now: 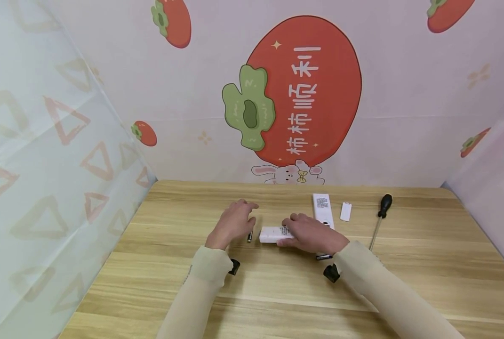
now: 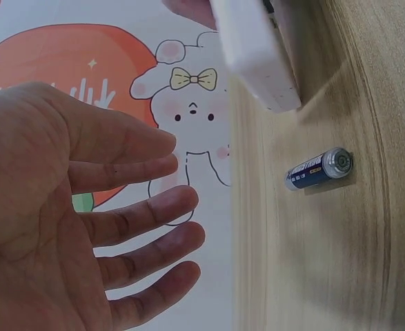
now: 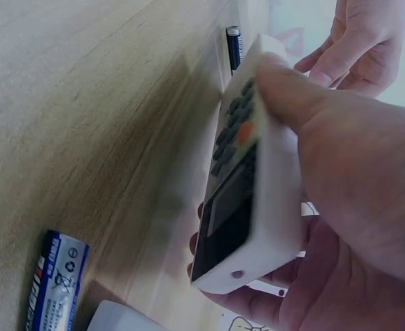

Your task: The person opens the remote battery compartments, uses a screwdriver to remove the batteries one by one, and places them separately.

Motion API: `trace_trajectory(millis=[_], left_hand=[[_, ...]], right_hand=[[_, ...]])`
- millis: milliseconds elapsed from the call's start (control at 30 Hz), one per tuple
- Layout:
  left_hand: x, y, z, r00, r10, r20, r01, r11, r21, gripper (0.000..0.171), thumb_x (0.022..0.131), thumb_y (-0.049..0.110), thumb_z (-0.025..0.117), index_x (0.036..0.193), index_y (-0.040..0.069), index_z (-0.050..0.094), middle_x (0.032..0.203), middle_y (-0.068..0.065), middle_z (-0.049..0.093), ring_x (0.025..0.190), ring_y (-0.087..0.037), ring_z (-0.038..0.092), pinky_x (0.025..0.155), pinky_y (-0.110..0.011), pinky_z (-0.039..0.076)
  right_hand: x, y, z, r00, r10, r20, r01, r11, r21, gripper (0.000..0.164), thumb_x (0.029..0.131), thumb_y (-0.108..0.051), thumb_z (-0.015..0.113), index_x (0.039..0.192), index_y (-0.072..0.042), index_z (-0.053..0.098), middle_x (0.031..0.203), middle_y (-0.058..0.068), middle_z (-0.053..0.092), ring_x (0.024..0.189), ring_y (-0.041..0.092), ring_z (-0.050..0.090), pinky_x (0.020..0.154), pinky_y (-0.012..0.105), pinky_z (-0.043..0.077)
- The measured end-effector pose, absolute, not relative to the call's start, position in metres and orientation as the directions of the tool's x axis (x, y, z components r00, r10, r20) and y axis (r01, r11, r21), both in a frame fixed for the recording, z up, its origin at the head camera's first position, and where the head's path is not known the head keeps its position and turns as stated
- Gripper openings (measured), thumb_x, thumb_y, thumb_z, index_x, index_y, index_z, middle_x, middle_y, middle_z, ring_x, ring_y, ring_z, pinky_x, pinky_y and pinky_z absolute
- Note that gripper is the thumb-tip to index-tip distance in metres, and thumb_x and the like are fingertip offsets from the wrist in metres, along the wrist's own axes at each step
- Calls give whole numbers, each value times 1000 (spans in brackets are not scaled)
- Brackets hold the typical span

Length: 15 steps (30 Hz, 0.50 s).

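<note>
One white remote [image 1: 270, 234] is in the right hand [image 1: 313, 233], above the table [image 1: 141, 282] and near its middle, its long axis running left to right before the person. Its keypad end points toward the left hand [image 1: 235, 221]; the screen end lies under the right palm. The buttons and screen face down toward the wood, and the labelled back faces up. The right hand grips it across its width, thumb along one long side, fingers along the other; whether the far end touches the wood, I cannot tell. The left hand's fingers are spread loosely apart, beside a battery [image 2: 316, 170] whose long axis points roughly toward the person.

A wide stretch of wood runs from the left hand to the table's left edge, and another reaches toward the person. On the right, room is tighter: a second remote [image 1: 321, 207] lies lengthwise away from the person, a small white cover [image 1: 346, 211] near it, then a screwdriver [image 1: 380, 219], handle toward the back edge. A second battery [image 3: 56, 283] lies by the right wrist.

The tabletop is light, striped wood; behind it hangs a pale backdrop [image 1: 209, 160] printed with persimmons and a rabbit.
</note>
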State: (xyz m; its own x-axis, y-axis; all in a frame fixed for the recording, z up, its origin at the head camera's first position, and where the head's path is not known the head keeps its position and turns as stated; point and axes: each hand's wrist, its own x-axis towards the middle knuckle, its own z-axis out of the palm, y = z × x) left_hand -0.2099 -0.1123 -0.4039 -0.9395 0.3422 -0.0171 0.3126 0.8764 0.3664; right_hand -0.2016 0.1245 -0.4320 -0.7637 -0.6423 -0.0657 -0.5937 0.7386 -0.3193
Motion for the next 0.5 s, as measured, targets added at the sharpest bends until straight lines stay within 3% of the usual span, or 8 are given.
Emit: trace_trajectory(millis=[267,500], left_hand=[[-209,-110,-406,-940,341,-19,310,875,372,36,99,13,62,135,7,65,126,-15,62,117,-36,56,94,-52,48],[-210,-109,-409,-940,341,-23,306,870,386,37,99,13,63,135,8,65,127,-14,62,122,-36,54,101,-52,45]], right_hand=[[-203,121,-436,-787,-612,-77,-572,772,-278,61,83,-50,81,123,-6,67,104,4,60,92,19,54,84,39,48],[-204,118,-439,-794,-603,-74,-567,780,-265,65,79,-52,84,124,-8,67,107,4,60,94,18,54,85,38,49]])
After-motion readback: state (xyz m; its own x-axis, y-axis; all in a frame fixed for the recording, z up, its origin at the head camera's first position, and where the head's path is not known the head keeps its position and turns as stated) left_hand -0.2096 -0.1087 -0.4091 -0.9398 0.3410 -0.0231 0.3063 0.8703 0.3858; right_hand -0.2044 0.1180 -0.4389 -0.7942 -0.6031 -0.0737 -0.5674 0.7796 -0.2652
